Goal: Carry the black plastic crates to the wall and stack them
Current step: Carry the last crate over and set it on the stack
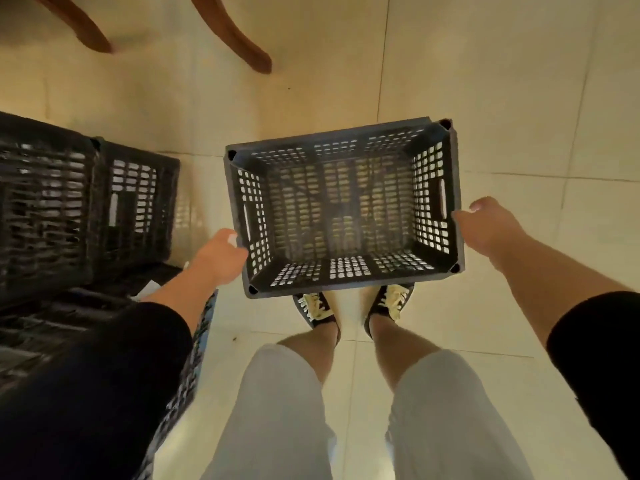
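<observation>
1. Nearest the camera were the person's own legs in pale shorts and the two laced shoes (353, 306), standing on the tiled floor (485, 98) with their toes hidden under the near rim of the carried crate.

2. The black crate (343, 209), empty and open side up, hung directly in front of the body above the feet, its long axis running left to right across the person, with its right end a little farther away than its left.

3. The left hand (221, 254) was wrapped on the crate's left short end and the right hand (485, 223) on its right short end, each closed on the outer wall near the handle slot; the fingers themselves were hidden behind the plastic, so the exact purchase could not be told. Both hands sat about equally near to the load, one per end, so neither arm led.

4. To the left, just beside the left arm, stood the other black crates (69, 209), piled one on another; the carried crate was close to them but apart.

5. Farthest off, at the top left, were two curved wooden furniture legs (235, 39). No wall showed, so which way the crate had to go could not be told; I judged that the broadside grip suited carrying it forward without turning it.
</observation>
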A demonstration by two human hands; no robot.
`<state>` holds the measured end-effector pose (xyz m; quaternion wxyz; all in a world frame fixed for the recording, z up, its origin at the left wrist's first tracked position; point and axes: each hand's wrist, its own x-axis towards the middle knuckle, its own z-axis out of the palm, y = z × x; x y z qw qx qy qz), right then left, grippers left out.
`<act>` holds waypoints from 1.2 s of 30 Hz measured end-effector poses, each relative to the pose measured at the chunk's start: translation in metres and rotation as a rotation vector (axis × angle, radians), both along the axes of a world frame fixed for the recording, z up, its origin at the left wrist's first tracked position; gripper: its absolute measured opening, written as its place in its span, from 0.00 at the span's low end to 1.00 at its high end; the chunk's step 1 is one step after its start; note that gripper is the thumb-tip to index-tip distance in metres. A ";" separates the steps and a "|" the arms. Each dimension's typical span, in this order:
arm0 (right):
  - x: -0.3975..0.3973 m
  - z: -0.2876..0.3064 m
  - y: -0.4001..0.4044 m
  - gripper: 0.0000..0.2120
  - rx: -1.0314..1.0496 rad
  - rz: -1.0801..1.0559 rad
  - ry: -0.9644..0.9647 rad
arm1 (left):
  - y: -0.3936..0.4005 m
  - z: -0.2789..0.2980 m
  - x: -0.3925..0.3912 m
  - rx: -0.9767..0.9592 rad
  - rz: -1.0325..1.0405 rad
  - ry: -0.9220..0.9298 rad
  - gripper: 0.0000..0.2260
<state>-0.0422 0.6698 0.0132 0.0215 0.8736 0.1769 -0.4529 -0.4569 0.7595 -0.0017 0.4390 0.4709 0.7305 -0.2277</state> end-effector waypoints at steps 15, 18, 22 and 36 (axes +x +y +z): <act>0.026 -0.149 0.023 0.14 0.188 -0.123 -0.028 | 0.029 -0.143 -0.001 0.231 0.737 -0.158 0.13; 0.027 -0.157 0.015 0.12 0.211 -0.105 -0.036 | 0.029 -0.147 -0.002 0.219 0.788 -0.209 0.10; 0.034 -0.136 0.003 0.14 0.203 -0.128 -0.074 | 0.032 -0.120 0.000 0.234 0.740 -0.228 0.16; 0.025 0.184 -0.081 0.14 0.210 -0.249 -0.173 | 0.033 0.200 0.032 0.338 0.372 -0.212 0.11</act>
